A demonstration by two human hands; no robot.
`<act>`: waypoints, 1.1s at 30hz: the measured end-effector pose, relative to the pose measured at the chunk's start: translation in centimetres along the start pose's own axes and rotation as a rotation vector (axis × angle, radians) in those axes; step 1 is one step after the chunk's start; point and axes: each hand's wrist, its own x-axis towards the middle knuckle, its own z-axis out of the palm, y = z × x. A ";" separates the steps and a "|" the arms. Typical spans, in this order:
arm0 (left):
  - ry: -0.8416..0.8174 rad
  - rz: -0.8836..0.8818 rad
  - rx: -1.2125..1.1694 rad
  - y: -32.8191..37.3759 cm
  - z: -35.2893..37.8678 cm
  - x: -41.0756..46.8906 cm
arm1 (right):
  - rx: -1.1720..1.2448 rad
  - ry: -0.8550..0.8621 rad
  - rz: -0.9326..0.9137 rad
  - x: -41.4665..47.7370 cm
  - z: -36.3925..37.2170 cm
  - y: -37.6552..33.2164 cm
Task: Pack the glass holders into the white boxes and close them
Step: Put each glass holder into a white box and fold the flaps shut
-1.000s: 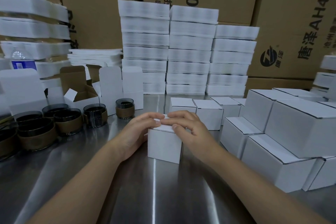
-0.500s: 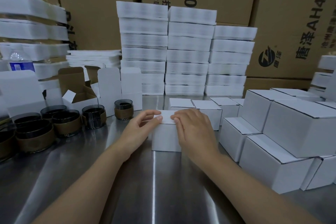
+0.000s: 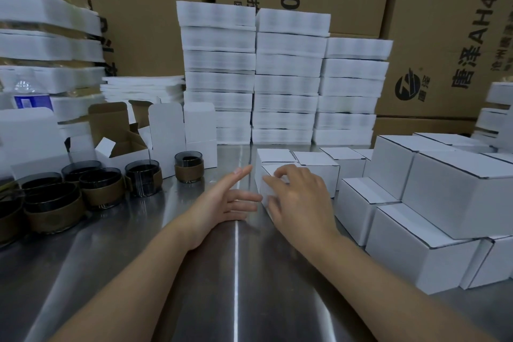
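Your left hand (image 3: 224, 200) has let go, fingers spread beside the white box (image 3: 269, 170); your right hand (image 3: 302, 200), fingers curled over its lid, has slid it against the closed boxes (image 3: 316, 166). A crooked shove could pop the flap.

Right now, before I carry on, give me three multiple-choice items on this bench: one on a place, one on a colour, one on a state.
1. Relative to the box under the right hand, the holders stand:
A) to the right B) to the left C) on top of it
2. The bands round the holders are:
A) red B) white C) brown
3. That box is:
A) closed B) open, flaps up C) crushed flat

Key:
1. B, they cluster on the left of the table.
2. C, brown sleeves wrap the dark glass.
3. A, its top lies flat under the fingers.
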 end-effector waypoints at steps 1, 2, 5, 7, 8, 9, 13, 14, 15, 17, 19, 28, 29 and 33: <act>0.011 0.002 0.001 0.0 0.0 0.0 | -0.019 0.008 0.014 0.0 0.1 0.2; 0.021 0.004 -0.007 0.0 0.0 0.0 | -0.035 0.010 0.021 0.0 0.1 0.3; 0.039 -0.005 -0.030 -0.1 -0.1 0.0 | -0.096 -0.024 0.036 0.1 0.1 0.2; 0.041 -0.017 -0.020 -0.1 -0.1 0.0 | -0.146 -0.057 0.036 0.3 0.0 -0.1; 0.042 -0.021 -0.017 -0.2 -0.1 0.1 | -0.163 -0.067 0.029 0.3 -0.1 -0.1; 0.043 -0.023 -0.014 -0.2 -0.1 0.1 | -0.175 -0.067 0.016 0.4 -0.2 -0.1; 0.044 -0.022 0.001 -0.3 -0.2 0.1 | -0.167 -0.026 -0.004 0.6 -0.8 -0.1; 0.044 -0.023 0.004 -0.3 -0.2 0.1 | -0.172 -0.028 0.001 0.7 -0.9 -0.2; 0.045 -0.024 0.006 -0.3 -0.2 0.2 | -0.185 -0.037 0.007 0.8 -1.0 -0.3; 0.045 -0.026 0.007 -0.3 -0.2 0.2 | -0.229 -0.075 0.023 1.0 -1.2 -0.5; 0.042 -0.025 0.011 -0.4 -0.2 0.2 | -0.263 -0.092 0.052 1.2 -1.2 -0.3; 0.045 -0.026 -0.002 -0.3 -0.1 0.1 | -0.345 -0.152 0.131 1.0 0.4 2.0; 0.045 -0.024 -0.002 -0.3 -0.1 0.1 | -0.345 -0.157 0.132 1.0 0.7 2.1; 0.046 -0.019 0.005 -0.3 -0.1 0.1 | -0.266 -0.267 0.100 0.9 1.9 3.3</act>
